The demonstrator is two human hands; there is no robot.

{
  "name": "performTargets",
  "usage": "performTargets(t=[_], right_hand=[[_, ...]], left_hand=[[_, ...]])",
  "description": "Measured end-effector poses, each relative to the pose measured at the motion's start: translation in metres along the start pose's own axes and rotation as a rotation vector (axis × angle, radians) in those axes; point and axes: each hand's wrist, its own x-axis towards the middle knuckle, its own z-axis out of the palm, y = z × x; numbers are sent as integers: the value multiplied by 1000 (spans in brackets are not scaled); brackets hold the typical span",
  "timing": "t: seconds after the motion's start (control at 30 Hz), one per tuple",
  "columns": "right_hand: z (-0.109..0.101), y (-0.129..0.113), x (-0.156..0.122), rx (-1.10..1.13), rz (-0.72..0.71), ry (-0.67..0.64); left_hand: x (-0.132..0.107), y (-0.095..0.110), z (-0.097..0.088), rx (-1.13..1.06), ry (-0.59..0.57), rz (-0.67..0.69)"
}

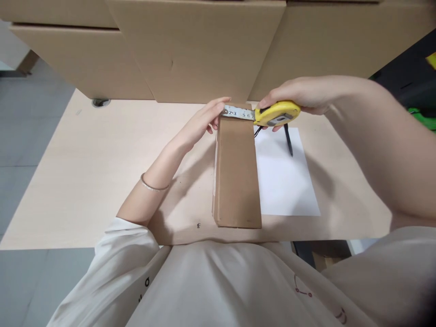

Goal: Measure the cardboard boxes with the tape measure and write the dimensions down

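A narrow brown cardboard box [238,177] lies lengthwise on the table in front of me. Across its far end runs the metal blade of a yellow tape measure [279,112], with digits showing along it. My right hand [296,96] is closed around the tape measure's case at the box's right side. At the far left corner, my left hand [207,119] pinches the blade's end against the box edge. A sheet of white paper [286,181] lies flat to the right of the box, and a black pen [289,141] rests on it, its upper end near my right hand.
Large cardboard boxes [204,50] stand along the back of the wooden table [102,172]. A round cable hole [101,103] is at the table's far left corner. Dark equipment and a green object [422,119] are at the far right.
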Motion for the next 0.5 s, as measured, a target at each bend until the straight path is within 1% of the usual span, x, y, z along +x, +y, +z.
performTargets(t=[0.07,0.13,0.2,0.27,0.33,0.37,0.43,0.5], right_hand=[[3,5,-2,42,-23,25],[7,9,-6,133,-32,43],[12,17,-10,272,-54,54],[17,29,-12,423,-110,72],[24,45,-10,568,-159,91],[30,54,-8,634,-163,99],[43,71,-1,740,-125,96],[58,84,8,805,-64,55]], left_hand=[[-5,2,2,21,3,4],[-14,7,5,56,22,-8],[-26,13,6,108,15,-70],[-40,20,0,141,-8,-147],[-55,25,-11,117,-4,-187],[-62,27,-18,89,16,-196],[-77,27,-29,36,84,-216],[-90,23,-31,-7,185,-203]])
